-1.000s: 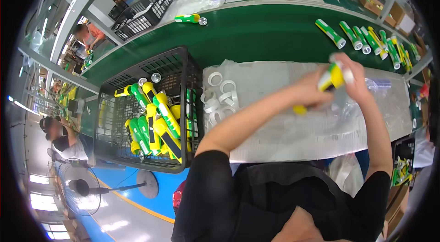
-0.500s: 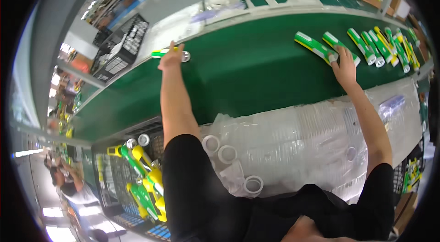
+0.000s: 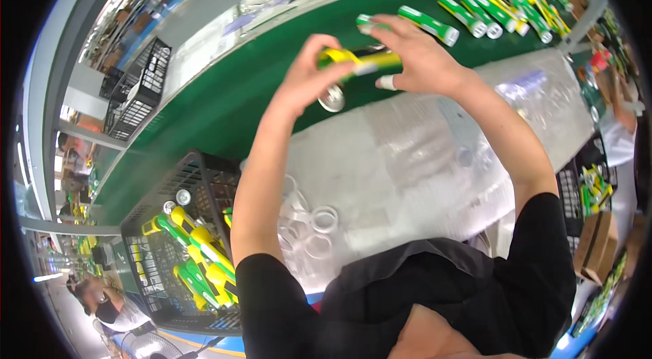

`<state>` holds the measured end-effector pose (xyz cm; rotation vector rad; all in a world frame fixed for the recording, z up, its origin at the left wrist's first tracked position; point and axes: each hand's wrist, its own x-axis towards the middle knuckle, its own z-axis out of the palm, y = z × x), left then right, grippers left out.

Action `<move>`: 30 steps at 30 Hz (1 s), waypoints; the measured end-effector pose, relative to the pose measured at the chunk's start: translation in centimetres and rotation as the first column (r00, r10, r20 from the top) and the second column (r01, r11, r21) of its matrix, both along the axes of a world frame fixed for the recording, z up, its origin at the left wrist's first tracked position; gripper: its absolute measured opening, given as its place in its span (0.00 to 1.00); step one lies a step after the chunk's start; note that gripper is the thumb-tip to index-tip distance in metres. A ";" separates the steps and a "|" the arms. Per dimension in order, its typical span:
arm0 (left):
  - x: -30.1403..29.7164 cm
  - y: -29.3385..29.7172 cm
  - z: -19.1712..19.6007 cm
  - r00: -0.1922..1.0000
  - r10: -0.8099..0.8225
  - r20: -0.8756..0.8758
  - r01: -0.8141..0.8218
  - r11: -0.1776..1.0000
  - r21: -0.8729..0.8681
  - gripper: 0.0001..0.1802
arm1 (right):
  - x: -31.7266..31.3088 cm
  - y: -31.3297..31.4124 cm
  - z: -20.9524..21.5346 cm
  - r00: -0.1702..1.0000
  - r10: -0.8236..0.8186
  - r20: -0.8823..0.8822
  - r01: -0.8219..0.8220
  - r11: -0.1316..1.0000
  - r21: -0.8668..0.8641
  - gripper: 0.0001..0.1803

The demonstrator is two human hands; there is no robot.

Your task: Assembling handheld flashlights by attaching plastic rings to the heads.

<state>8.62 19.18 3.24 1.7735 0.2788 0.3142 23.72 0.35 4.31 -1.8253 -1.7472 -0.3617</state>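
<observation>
Holding the yellow-green flashlight (image 3: 360, 60) over the green belt (image 3: 224, 104), my left hand (image 3: 309, 74) pinches its near end and my right hand (image 3: 414, 53) wraps the far end. A loose grip risks dropping it onto the round lens cap (image 3: 332, 97) just below; beyond my right hand, finished flashlights (image 3: 502, 9) could get knocked.

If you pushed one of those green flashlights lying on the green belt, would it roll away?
Probably, yes. Each green flashlight is a round tube lying on its side on the smooth belt, so a sideways nudge would likely roll it. The wider head end might make it curve. It looks stiff plastic, so it shouldn't bend.
</observation>
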 end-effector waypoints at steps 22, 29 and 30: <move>-9.3 -24.4 -3.7 0.847 -0.334 0.414 0.064 0.837 0.544 0.17 | -17.6 -21.0 -6.7 0.002 0.071 -0.997 -0.190 0.979 0.069 0.22; -5.5 -26.0 -5.1 0.915 -0.161 0.369 0.111 0.982 0.154 0.19 | -17.8 -23.7 -6.6 -0.219 0.242 -0.945 0.024 0.970 0.243 0.23; -4.2 -25.4 -6.8 0.917 -0.150 0.370 0.099 0.983 0.155 0.19 | -17.9 -23.9 -6.9 -0.202 0.253 -0.946 0.070 0.967 0.244 0.23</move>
